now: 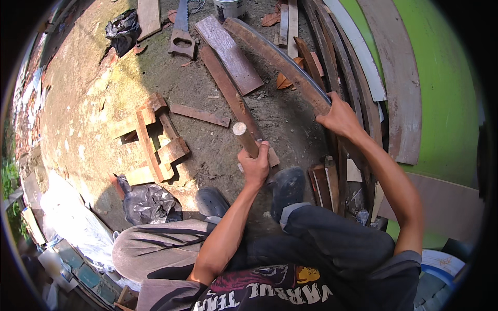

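My left hand (pixel 254 165) is closed around a thick round wooden handle (pixel 246 140) with a pale end pointing up; the tool's other end is hidden by my fist. Farther right, my right hand (pixel 340 118) grips the near end of a long brown wooden plank (pixel 285 63), which reaches away toward the far middle. Just beyond my left fist, a narrow brown board (pixel 228 88) lies on the ground, beside a wider reddish-brown board (pixel 230 53). A short thin strip of wood (pixel 200 114) rests to their left.
Joined wooden blocks (pixel 150 142) sit at left, with a black plastic bag (pixel 151 203) nearer me. A handsaw (pixel 182 44) and a white bucket (pixel 230 9) lie at the far side. Long boards (pixel 342 52) are stacked along the green wall (pixel 443 88) at right.
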`<state>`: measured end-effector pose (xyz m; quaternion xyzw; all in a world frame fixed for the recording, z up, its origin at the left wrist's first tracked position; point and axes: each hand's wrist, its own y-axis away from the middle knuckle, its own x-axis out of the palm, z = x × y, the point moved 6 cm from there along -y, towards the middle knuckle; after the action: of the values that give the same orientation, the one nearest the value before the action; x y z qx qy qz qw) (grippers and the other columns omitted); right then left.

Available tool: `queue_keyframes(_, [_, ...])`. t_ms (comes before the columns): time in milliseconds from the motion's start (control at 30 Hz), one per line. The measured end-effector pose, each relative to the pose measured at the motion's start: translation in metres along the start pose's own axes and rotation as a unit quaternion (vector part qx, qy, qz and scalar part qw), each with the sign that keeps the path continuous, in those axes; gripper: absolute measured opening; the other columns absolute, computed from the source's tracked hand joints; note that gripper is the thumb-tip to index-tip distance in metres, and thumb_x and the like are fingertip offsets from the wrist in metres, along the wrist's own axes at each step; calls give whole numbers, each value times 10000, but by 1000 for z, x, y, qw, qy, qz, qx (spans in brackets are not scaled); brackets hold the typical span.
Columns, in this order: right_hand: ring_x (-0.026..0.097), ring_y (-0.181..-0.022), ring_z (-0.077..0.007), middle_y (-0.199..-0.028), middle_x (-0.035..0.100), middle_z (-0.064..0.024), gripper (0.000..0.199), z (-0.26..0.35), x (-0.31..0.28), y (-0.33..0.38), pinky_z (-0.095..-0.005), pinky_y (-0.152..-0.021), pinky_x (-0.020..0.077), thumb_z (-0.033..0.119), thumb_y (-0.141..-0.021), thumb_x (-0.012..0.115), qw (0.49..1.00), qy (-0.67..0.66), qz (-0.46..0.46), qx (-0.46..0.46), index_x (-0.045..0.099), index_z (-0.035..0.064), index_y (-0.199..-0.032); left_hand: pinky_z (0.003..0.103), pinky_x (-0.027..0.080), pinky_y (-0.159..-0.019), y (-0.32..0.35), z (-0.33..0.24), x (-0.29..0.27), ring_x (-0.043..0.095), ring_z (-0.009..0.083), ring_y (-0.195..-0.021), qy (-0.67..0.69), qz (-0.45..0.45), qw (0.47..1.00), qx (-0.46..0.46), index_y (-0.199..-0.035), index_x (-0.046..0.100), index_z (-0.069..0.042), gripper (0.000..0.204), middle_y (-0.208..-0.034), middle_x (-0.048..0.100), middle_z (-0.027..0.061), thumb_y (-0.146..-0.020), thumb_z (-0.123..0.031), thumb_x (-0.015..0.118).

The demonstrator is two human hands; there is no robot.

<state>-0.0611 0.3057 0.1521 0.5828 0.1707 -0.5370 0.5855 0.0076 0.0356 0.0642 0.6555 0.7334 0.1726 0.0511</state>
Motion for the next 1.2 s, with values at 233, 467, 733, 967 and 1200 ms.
queue_keyframes(233, [639, -1064, -460, -1106, 639, -356, 772, -36, 34, -2, -471, -929, 502, 341, -692, 755, 999, 15, 21, 40, 473, -107, -1253, 259, 377, -471, -6, -36, 5, 491, 80, -508, 10, 76, 996, -37, -713, 544, -66, 311, -585, 527, -7, -918, -244, 695])
queue_keyframes(467, [631, -1071, -464, -1081, 646, -347, 723, -33, 41, -7, -464, -936, 491, 347, -699, 723, 997, -9, 69, 44, 484, -86, -1226, 275, 367, -524, -14, -81, 8, 434, 57, -575, -23, -17, 996, -88, -646, 520, -58, 445, -593, 484, -45, -880, -351, 759])
queue_keyframes(733, [637, -1059, -459, -1081, 645, -348, 694, -16, 5, -11, -460, -925, 492, 320, -702, 699, 991, 41, 117, 41, 501, -103, -1216, 291, 445, -567, -6, -65, 14, 549, 78, -613, -23, -116, 988, -100, -753, 642, -9, 190, -647, 614, 11, -853, -147, 726])
queue_keyframes(967, [651, -996, -465, -1014, 661, -342, 735, 1, -69, -27, -468, -889, 511, 253, -686, 680, 983, 104, 148, 22, 483, -102, -1299, 291, 449, -569, -5, -70, 13, 547, 74, -619, -43, -91, 989, -113, -743, 639, -15, 153, -634, 597, 5, -841, -109, 709])
queue_keyframes(1200, [636, -947, -442, -1004, 671, -236, 662, 58, -139, -64, -472, -853, 508, 245, -663, 690, 975, 129, 15, -182, 533, 39, -1273, 313, 439, -562, -7, -73, 14, 511, 75, -605, -48, -51, 983, -172, -744, 630, 1, 194, -621, 571, 5, -846, -150, 695])
